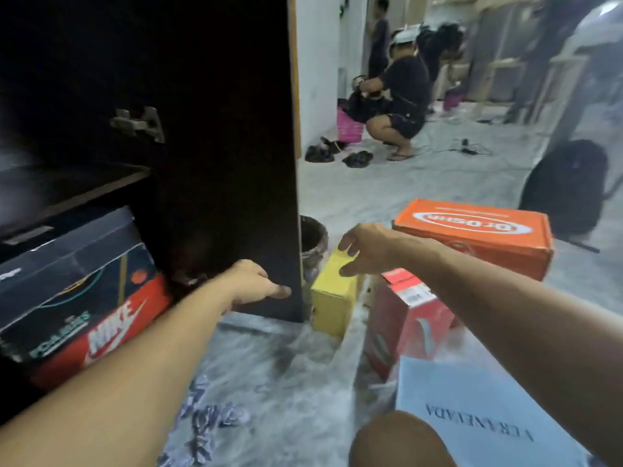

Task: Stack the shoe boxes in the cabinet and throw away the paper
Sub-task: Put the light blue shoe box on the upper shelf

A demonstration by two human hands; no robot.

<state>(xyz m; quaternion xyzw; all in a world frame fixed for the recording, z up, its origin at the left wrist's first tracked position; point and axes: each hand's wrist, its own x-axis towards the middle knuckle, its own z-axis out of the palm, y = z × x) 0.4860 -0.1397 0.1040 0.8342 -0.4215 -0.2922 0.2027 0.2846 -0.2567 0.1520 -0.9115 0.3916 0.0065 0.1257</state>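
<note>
A dark cabinet (202, 129) stands open on the left, with a black and red Nike shoe box (77, 298) on its bottom shelf. My left hand (256, 281) rests against the lower edge of the cabinet door (290, 197), fingers relaxed. My right hand (364, 249) grips the top of a yellow box (332, 298) standing upright on the floor beside the door. A red box (408, 315) stands right of it, an orange box (478, 234) behind, and a pale blue box (472, 409) lies near my knee. Crumpled paper (209, 419) lies on the floor.
A small bin (313, 237) lined with a bag stands behind the door edge. Further back a person crouches by a pink basket (349, 128) with shoes on the floor. A black backpack (569, 187) sits at the right. The floor is pale marble.
</note>
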